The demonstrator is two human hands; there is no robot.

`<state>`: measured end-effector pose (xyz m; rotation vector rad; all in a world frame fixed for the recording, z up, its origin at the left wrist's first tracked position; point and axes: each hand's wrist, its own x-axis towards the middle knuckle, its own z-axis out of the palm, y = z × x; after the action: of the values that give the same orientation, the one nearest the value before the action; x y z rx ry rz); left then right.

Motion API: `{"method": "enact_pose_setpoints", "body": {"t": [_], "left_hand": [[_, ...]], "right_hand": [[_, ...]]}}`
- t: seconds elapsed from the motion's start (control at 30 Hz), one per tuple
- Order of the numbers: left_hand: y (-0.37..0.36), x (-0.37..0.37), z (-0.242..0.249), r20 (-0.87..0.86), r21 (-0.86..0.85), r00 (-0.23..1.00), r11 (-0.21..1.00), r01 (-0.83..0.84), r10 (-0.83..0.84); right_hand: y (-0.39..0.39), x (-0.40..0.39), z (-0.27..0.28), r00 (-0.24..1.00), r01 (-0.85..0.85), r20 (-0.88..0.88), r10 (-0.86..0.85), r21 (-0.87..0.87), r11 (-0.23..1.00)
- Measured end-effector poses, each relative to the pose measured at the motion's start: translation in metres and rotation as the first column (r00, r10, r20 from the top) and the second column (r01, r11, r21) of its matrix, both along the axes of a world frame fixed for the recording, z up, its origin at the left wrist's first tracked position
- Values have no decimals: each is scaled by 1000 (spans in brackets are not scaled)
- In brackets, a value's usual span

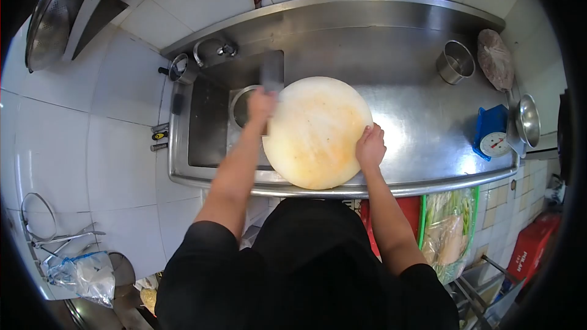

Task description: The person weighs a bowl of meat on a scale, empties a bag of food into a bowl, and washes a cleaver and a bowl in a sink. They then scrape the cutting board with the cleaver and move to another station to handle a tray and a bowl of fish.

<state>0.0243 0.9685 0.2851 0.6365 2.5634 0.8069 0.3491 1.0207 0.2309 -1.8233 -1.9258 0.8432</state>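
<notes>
A thick round cutting board [318, 134], whitish with yellow-orange stains, lies flat at the counter's front, its left side over the sink edge. My right hand [370, 148] grips the board's right rim, thumb near its top edge. At the board's upper left, my left hand [262, 107] is closed and smeared by motion. A blurred, broad grey blade like a cleaver's [273, 71] sticks up from this hand, over the sink's right edge. The handle is mostly hidden by the fingers.
The sink [208, 128] at the left holds a round metal bowl [239, 105] under a faucet [211, 49]. On the steel counter's right stand a metal pot [455, 62], a bagged item [494, 60] and a blue scale [491, 131]. A green crate [449, 232] with vegetables sits below the front edge.
</notes>
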Motion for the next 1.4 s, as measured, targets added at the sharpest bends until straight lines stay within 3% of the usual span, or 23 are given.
{"method": "enact_pose_setpoints", "body": {"t": [0.03,0.1,0.13,0.2,0.23,0.27,0.3,0.4,0.5,0.6,0.67,0.7,0.73,0.77,0.83,0.93,1.03,1.07,1.17,1.27,1.3,1.33,1.4], "left_hand": [[-22,-42,-15,-527,-130,834,985,110,-163],[-33,-40,43,-17,-132,992,983,-128,127],[-32,-23,48,-69,-92,995,993,-75,69],[-24,-2,-7,-208,26,960,980,197,-187],[-7,45,9,-131,-32,957,966,258,-260],[5,84,-4,-2,159,957,944,288,-291],[19,117,-14,116,217,925,918,331,-361],[52,186,-13,139,178,829,837,518,-543],[59,183,-14,146,132,864,875,466,-482],[40,122,-30,138,167,913,917,361,-385],[8,61,-39,-60,207,967,944,256,-249],[-10,33,-14,-143,76,960,965,252,-240],[-23,-4,-15,-196,-62,967,987,151,-160],[-30,-10,21,-337,-218,934,975,40,-114],[-46,-38,47,-131,-164,991,985,-58,36],[-44,-19,26,-367,-62,917,988,141,-154],[-15,63,20,-169,85,950,956,280,-263],[-5,78,-27,-49,313,964,913,263,-261],[18,140,13,343,152,899,960,234,-274],[18,108,-41,66,98,941,941,325,-332],[3,79,-49,83,167,940,935,314,-331],[-11,41,-64,-34,176,968,952,252,-250],[-51,-29,-15,-119,-25,987,994,105,-107]], "right_hand": [[-1,-2,-5,1000,11,-7,-11,5,1000],[3,-4,-9,999,17,-36,-16,26,1000],[4,-4,-9,998,22,-59,-19,35,999],[-3,1,-10,993,45,-114,-40,41,998],[-3,1,-8,986,66,-156,-57,50,997],[-2,1,-6,977,86,-201,-73,60,994],[-1,1,-4,977,94,-195,-80,61,994],[-5,-1,-4,981,97,-173,-87,47,994],[-3,-1,-4,986,92,-141,-85,41,995],[-4,0,-5,988,94,-130,-89,34,995],[-4,0,-1,988,88,-127,-86,15,996],[-5,0,-1,989,88,-121,-84,26,996],[-4,-1,-1,989,91,-120,-85,41,995],[-5,-1,-2,989,95,-119,-88,52,994],[-6,0,-3,988,103,-121,-100,17,995],[-7,-2,-4,985,106,-140,-102,21,994],[-4,-3,-1,984,101,-149,-101,-9,995],[-5,-3,1,983,102,-153,-106,-34,994],[-7,-4,1,986,107,-131,-106,1,994],[-6,-2,-2,987,85,-137,-80,34,996],[-5,-4,1,986,81,-146,-77,18,997],[-5,-6,5,985,83,-152,-82,0,997],[-7,-4,11,985,94,-141,-98,-31,995]]}}
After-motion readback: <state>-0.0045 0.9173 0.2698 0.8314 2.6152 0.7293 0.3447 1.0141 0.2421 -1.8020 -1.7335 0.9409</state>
